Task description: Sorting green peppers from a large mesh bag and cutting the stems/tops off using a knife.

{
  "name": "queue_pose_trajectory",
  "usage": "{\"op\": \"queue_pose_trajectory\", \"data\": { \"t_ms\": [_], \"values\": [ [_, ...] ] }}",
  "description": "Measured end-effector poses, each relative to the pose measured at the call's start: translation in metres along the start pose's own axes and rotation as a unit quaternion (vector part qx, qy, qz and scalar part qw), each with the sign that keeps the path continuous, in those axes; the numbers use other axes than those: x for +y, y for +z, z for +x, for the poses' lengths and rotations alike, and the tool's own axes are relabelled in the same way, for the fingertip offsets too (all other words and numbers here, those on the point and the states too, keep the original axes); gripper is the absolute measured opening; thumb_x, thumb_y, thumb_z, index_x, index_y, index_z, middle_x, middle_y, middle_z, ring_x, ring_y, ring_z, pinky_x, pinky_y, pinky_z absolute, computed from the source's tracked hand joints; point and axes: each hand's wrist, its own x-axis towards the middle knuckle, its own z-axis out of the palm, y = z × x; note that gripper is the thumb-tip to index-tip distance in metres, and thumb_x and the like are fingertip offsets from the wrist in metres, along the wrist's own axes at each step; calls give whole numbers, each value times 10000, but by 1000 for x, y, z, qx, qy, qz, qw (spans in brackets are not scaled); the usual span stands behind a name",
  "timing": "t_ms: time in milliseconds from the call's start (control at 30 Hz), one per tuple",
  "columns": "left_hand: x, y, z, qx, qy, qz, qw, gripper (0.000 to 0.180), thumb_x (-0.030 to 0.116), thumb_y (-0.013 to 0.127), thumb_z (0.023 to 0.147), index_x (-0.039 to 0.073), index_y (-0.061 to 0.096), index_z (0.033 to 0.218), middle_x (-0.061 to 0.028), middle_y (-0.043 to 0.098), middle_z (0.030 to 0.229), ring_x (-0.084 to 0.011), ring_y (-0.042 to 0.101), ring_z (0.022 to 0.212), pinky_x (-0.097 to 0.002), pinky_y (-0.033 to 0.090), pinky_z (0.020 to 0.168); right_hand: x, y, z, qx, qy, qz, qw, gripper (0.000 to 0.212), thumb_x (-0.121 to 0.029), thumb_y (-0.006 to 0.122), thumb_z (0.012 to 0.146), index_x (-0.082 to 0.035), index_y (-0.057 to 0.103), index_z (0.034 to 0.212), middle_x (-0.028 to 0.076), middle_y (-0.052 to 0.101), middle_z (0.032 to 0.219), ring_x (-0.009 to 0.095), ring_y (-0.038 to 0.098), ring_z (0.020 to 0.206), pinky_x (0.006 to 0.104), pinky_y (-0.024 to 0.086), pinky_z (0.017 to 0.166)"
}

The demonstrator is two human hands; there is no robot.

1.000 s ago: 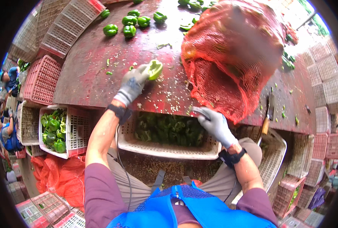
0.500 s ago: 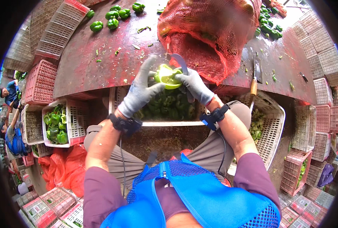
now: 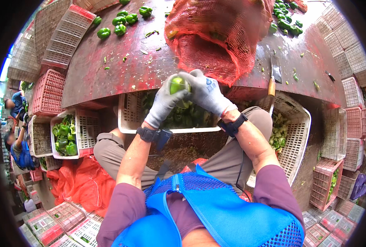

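Both my hands, in grey work gloves, meet above the near edge of the table. My left hand [image 3: 164, 101] is closed round a green bell pepper [image 3: 179, 85], its thumb and fingers on either side. Against the pepper's right side presses my right hand [image 3: 205, 91], fingers curled. The knife seen in that hand half a second ago is hidden by the glove now. Below the hands a white crate [image 3: 127, 117] under the table holds several green peppers, partly in shadow.
A red mesh sack [image 3: 220, 37] lies open on the table [image 3: 109, 66]. A wooden-handled cleaver [image 3: 272, 80] rests at the edge, above a crate of pale scraps [image 3: 292, 136]. Another crate of peppers [image 3: 87, 131] stands left, near orange netting [image 3: 84, 185]. Whole peppers [image 3: 120, 20] lie farther back.
The cut, pale-sided pepper is no longer seen; a whole-looking green one shows in my left hand. That hand has closed from open. My right hand turned and the knife blade dropped from sight.
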Motion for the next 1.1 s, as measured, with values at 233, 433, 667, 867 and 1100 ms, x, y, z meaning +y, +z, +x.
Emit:
{"op": "queue_pose_trajectory", "data": {
  "t_ms": [233,433,667,867,1100],
  "values": [
    [6,-4,-12,-102,-48,4,994,527,219,705,857,71,539,1335,-57,660,1128,-130,607,1031,-292,495,904,3,1,-11,-107,-52,2,993,367,-196,744,761,-99,624,1093,160,630,939,370,660,852,445,538,736],
    [5,-6,-10,-159,-115,-124,973,340,177,645,911,22,626,1213,-32,665,1088,-103,606,1000,-261,473,898,10,14,-15,-90,-15,27,995,249,-202,711,795,-71,642,996,163,648,884,366,645,846,432,509,714],
    [-1,3,-26,-115,-87,-145,979,403,208,622,925,4,588,1271,-32,641,1110,-105,595,976,-276,483,888,-3,4,-11,-162,206,319,911,212,-196,700,843,-9,664,936,15,641,800,63,553,780,273,480,696],
    [6,-16,-33,-229,-163,-149,948,485,217,662,874,-1,564,1297,-44,640,1146,-110,596,1010,-269,483,893,-19,0,-28,-200,293,475,806,134,-194,663,862,-62,640,864,-35,524,622,52,447,466,222,338,411],
    [8,-10,-28,-197,-134,-196,951,445,178,619,883,-14,571,1282,-60,652,1150,-130,614,1022,-291,493,926,2,8,-31,-214,356,617,668,245,-240,609,917,-28,664,1028,44,649,910,105,604,787,276,478,714]
  ]
}}
